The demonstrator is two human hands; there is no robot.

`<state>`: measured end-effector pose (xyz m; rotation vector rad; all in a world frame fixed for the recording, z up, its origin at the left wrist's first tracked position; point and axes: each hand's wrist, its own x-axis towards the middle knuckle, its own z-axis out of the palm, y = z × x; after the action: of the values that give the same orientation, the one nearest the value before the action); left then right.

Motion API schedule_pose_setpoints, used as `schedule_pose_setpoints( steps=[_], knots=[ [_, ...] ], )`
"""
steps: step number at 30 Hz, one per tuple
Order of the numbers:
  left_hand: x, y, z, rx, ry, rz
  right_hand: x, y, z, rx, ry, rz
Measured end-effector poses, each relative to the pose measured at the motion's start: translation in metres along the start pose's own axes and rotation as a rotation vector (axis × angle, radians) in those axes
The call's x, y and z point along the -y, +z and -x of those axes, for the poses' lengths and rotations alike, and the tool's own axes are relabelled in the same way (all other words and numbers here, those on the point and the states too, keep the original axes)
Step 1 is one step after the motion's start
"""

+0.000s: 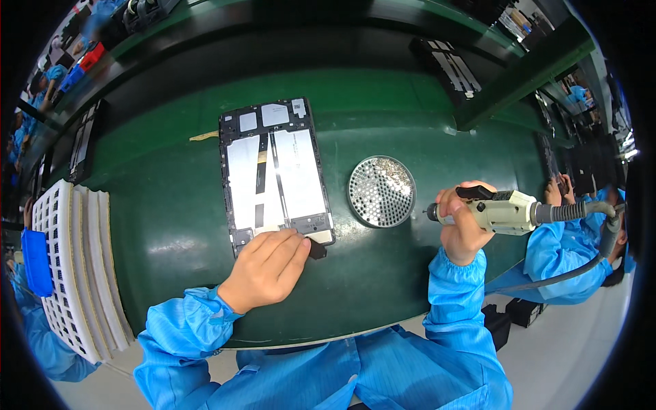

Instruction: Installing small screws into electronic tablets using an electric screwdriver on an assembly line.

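Note:
An opened tablet body (273, 171), with silver shields and a black frame, lies on the green bench (171, 225). My left hand (268, 268) rests on its near edge, fingertips pressing a small black part (316, 249) at the tablet's lower corner. My right hand (465, 222) grips a pale electric screwdriver (502, 210) with its tip pointing left toward a round perforated screw tray (381, 191). The hose of the screwdriver trails off to the right.
White slotted trays (75, 266) are stacked at the left. More tablet parts (451, 65) lie at the back. A person in blue (574, 239) works at the right. A green post (526, 72) rises behind the screw tray.

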<state>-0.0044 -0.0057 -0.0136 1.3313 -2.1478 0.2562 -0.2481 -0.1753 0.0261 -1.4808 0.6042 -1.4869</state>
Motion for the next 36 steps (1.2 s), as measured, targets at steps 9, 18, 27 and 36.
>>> schedule_pose_setpoints(
  steps=[9, 18, 27, 36],
  knots=[
    [-0.019, 0.014, -0.021, 0.032, -0.164, -0.141, -0.001, 0.002, 0.001, 0.014, 0.026, -0.028],
    [-0.022, 0.017, -0.014, 0.048, -0.150, -0.190, 0.000, 0.003, 0.001, 0.025, 0.022, -0.020],
    [0.018, -0.007, -0.020, 0.231, -0.012, -0.008, 0.012, 0.009, -0.002, 0.173, -0.033, -0.127],
    [0.016, 0.019, -0.028, 0.129, -0.076, 0.105, 0.034, 0.080, 0.018, 0.326, 0.125, -0.122]
  ],
)
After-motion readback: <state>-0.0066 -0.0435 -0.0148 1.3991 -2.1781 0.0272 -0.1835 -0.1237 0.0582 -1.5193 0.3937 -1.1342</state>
